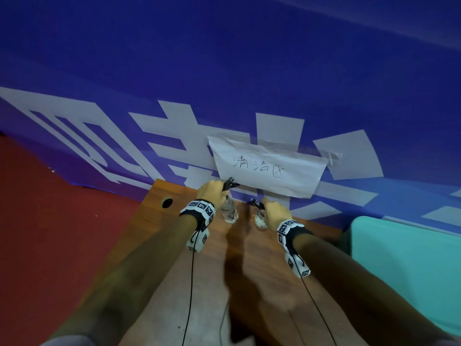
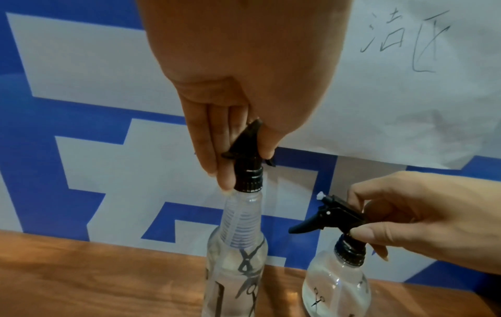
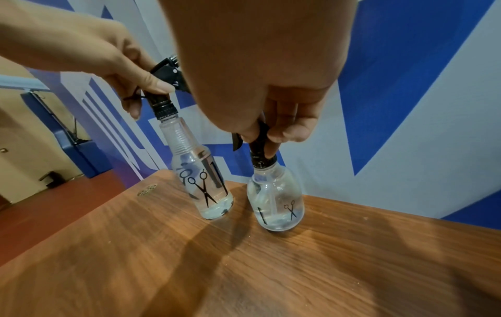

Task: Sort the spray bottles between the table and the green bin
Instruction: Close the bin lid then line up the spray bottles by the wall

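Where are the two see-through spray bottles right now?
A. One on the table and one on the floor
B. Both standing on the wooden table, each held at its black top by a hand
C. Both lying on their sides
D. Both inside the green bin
B. The taller bottle and the rounder bottle stand upright on the wooden table, the left hand and right hand gripping their black sprayer tops.

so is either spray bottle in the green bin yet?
No. Both the tall bottle and the round bottle stand on the wooden table.
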